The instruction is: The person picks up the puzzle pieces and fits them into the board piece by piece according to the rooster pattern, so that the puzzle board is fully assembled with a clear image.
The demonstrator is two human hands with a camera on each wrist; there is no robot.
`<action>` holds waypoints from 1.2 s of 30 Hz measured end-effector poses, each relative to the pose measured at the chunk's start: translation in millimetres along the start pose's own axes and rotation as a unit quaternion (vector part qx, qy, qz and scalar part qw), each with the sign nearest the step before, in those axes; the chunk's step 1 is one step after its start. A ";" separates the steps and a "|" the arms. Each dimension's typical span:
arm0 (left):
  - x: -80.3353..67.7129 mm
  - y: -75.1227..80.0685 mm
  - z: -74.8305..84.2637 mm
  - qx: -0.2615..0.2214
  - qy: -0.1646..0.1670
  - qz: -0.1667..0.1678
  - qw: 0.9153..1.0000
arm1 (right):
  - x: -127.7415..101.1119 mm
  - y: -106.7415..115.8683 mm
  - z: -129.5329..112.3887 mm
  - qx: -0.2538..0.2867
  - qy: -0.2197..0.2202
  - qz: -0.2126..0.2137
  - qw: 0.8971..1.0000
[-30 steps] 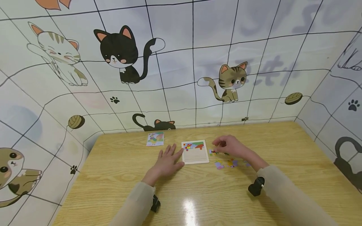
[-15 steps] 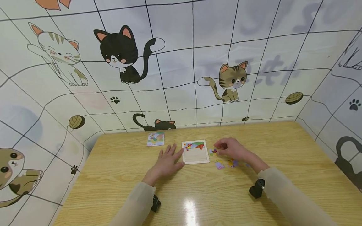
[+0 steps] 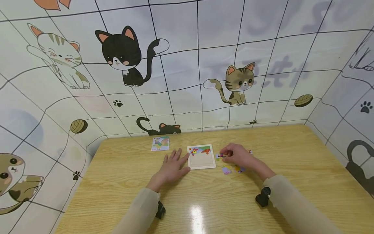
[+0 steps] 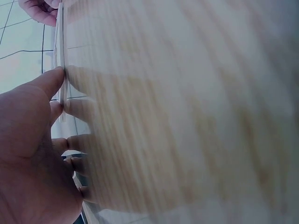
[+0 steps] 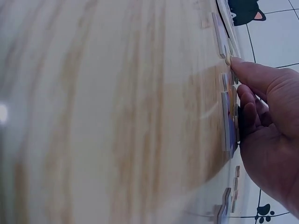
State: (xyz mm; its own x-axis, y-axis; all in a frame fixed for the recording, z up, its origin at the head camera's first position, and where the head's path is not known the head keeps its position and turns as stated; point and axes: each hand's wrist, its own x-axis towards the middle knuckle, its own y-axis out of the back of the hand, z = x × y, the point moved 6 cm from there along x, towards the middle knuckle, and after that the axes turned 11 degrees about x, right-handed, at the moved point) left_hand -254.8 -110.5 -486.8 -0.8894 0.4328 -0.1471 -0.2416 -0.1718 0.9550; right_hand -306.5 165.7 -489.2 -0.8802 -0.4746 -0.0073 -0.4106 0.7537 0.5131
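Right hand point(image 5: 275, 126): one, at right edge, thumb outstretched, remaining visible fingers point(image 5: 250, 109) curled inward. Thumb tip at the pale edge of a flat piece; grip cannot be told.
Upper piece point(image 5: 218, 35): thin, seen nearly edge-on, just beyond the thumb tip.
Middle piece point(image 5: 227, 123): thin, purplish, edge-on, beside the curled fingers.
Lower piece point(image 5: 224, 205): thin, notched outline, below the hand.
Desk point(image 5: 117, 116): pale wood grain, shadowed near the hand.
Backdrop point(image 5: 275, 39): white, dark lines, black cat figure point(image 5: 244, 10), paw print point(image 5: 264, 212).
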 end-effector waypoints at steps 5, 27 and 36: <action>0.3 0.2 0.3 0.002 0.002 -0.003 1.000 | 0.1 -0.3 0.6 -0.007 -0.007 0.002 1.000; 1.2 -1.4 -2.3 -0.001 0.001 -0.009 1.000 | 11.9 -2.3 -30.3 0.009 0.009 -0.040 0.999; 1.7 -2.5 -2.6 0.000 0.004 -0.008 1.000 | 27.8 -29.5 -42.1 0.061 0.038 -0.043 0.996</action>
State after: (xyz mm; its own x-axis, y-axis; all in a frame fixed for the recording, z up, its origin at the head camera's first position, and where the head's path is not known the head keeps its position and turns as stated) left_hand -256.8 -111.6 -490.1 -0.8881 0.4289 -0.1649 -0.2565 -0.1650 0.9524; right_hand -308.9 111.1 -468.4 -0.8219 -0.5693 0.0200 -0.5141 0.7563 0.4046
